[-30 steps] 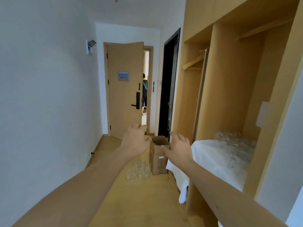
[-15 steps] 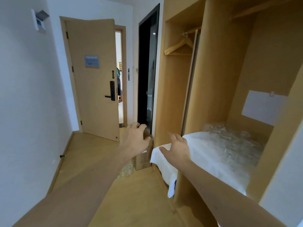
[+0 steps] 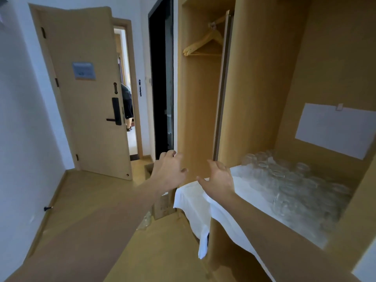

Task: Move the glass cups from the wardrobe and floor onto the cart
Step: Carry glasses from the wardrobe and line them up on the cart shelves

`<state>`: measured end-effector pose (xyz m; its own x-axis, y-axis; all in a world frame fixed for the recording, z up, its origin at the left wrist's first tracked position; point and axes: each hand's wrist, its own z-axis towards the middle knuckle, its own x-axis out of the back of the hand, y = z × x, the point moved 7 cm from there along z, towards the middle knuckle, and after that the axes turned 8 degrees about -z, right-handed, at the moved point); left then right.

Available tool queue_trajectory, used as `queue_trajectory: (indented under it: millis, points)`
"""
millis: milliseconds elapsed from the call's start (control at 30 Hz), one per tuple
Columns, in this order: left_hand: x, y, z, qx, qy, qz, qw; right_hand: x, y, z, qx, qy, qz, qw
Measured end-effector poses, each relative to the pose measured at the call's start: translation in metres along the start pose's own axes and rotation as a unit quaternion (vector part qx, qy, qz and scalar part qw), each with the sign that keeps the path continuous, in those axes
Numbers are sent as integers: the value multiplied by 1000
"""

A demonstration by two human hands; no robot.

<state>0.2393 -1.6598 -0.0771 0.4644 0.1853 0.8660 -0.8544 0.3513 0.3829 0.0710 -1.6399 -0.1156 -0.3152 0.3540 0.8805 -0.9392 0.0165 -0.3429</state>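
Several clear glass cups (image 3: 284, 184) stand crowded on a white cloth (image 3: 193, 202) spread over a shelf inside the wooden wardrobe (image 3: 256, 98). A few more glass cups (image 3: 145, 221) sit on the floor, mostly hidden behind my left forearm. My left hand (image 3: 169, 173) is held out in the air with fingers spread and loosely bent, holding nothing. My right hand (image 3: 218, 179) hovers over the near left end of the cloth, fingers spread, empty, left of the cups. No cart is in view.
A cardboard box (image 3: 160, 202) stands on the wooden floor beside the wardrobe. A wooden hanger (image 3: 203, 44) hangs in the left bay. The room door (image 3: 85, 94) is ajar with a person beyond it. A dark doorway (image 3: 160, 78) is next to it.
The view has swung right and closer to the wardrobe, so the shelf of cups fills more of the frame. Both hands stayed raised and empty, the right one now over the cloth's edge.
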Motion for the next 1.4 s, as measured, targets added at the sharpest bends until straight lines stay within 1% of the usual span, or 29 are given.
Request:
queue_trajectory:
  millis: [200, 433, 567, 700, 867, 933, 1033, 1100, 1400]
  points:
    - [-41, 34, 74, -41, -14, -1, 999, 2, 58, 55, -32, -2, -11, 999]
    - [-96, 70, 141, -83, -59, -9, 995, -9, 130, 97, -97, -4, -14, 995]
    - [-122, 86, 171, -121, -74, -3, 990, -13, 157, 120, -128, 22, -28, 991]
    - [-144, 99, 209, -167, -93, -23, 981, -16, 179, 141, -157, 39, -24, 986]
    - [-177, 117, 256, -229, -128, -54, 963, -15, 204, 163, -215, 58, -39, 974]
    - [-188, 124, 274, -246, -136, -71, 957, -16, 214, 170, -247, 59, -43, 966]
    - [-204, 133, 300, -275, -154, -87, 945, -15, 230, 181, -289, 83, -47, 952]
    - [-213, 139, 314, -292, -167, -96, 937, -17, 237, 188, -309, 81, -62, 946]
    - [-251, 168, 348, -359, -215, -139, 898, -15, 265, 199, -382, 98, -109, 912]
